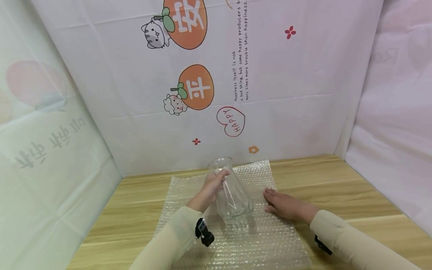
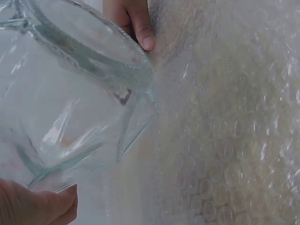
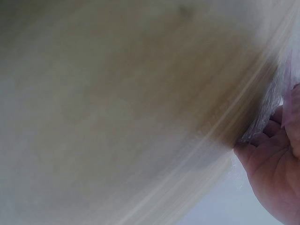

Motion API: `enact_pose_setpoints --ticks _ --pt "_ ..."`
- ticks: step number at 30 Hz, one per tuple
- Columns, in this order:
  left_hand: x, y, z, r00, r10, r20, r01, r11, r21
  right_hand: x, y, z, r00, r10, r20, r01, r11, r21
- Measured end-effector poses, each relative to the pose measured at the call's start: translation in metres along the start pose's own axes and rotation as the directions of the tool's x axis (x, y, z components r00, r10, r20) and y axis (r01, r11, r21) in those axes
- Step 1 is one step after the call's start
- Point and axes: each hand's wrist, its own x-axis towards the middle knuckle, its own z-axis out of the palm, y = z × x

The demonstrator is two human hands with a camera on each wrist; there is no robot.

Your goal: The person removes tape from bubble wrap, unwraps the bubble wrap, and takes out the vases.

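Note:
My left hand (image 1: pixel 212 186) grips a clear glass vase (image 1: pixel 237 198) around its narrow neck. The vase leans, its flared mouth toward the back wall and its wide angular base toward me, over a sheet of bubble wrap (image 1: pixel 256 247). Whether the base touches the sheet is unclear. At the sheet's right edge rests my right hand (image 1: pixel 285 205), fingers extended and low on the plastic. In the left wrist view the vase's faceted glass (image 2: pixel 70 122) fills the left side. The right wrist view shows part of the right palm (image 3: pixel 272 168) beside the plastic's edge.
The bubble wrap lies on a wood-grain table (image 1: pixel 324 180). A white printed cloth (image 1: pixel 283 86) hangs behind the table, with more pale cloth at both sides. Black straps (image 1: pixel 204 233) sit on both wrists.

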Motion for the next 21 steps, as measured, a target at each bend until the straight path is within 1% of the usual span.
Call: enact_pose_setpoints --ticks 2,6,9,14,18,21 --pt "-0.001 0.003 -0.002 1.000 0.016 -0.021 -0.016 1.000 -0.015 0.000 0.000 0.000 1.000 -0.004 -0.002 0.004 1.000 -0.002" --pt "-0.003 0.009 -0.005 0.996 0.057 -0.073 -0.058 0.998 -0.003 -0.001 -0.001 -0.001 1.000 -0.003 0.000 0.003 1.000 -0.006" --pt "-0.005 0.014 -0.008 0.990 0.073 -0.117 -0.069 0.997 0.034 0.000 0.000 -0.001 1.000 0.000 0.001 0.000 1.000 -0.003" --pt "-0.006 0.017 -0.012 0.984 0.090 -0.156 -0.083 0.995 0.049 0.000 0.000 -0.001 1.000 0.002 0.002 -0.002 1.000 -0.003" --pt "-0.008 0.017 -0.016 0.974 0.132 -0.184 -0.118 0.989 0.086 0.000 0.000 0.000 1.000 0.002 0.000 -0.002 1.000 -0.008" --pt "-0.011 0.017 -0.019 0.962 0.178 -0.206 -0.151 0.979 0.140 0.000 -0.001 -0.001 1.000 -0.003 0.001 0.003 1.000 0.001"
